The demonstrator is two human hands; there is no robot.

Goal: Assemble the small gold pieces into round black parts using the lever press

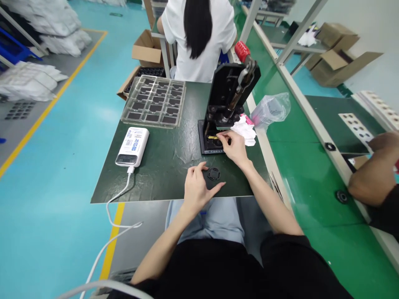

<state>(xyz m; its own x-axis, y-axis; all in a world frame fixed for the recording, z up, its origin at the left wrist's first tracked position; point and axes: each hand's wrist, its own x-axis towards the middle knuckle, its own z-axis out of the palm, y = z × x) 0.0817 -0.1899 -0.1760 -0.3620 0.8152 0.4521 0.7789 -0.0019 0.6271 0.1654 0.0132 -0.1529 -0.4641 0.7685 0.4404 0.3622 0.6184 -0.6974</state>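
Between the thumb and fingers of my left hand (196,189) is a flat black part with a round ring (214,173), held by its edges just above or on the table near its front edge. My right hand (235,147) reaches into the base of a black hand press (226,95), thumb and forefinger pinched together. A thin yellow strip (213,137) lies at those fingertips, over the press bed. The press has a red-gripped lever (242,52), which points up. What sits under the yellow strip is too small to make out.
A clear tray with several compartments of dark pieces (156,101) and a white power bank (132,146) with a white cable stand left. White tissue (245,131), a plastic bag (271,109) and tweezers (276,186) are right. A person in white (199,37) sits ahead; another's arm (374,174) is right.
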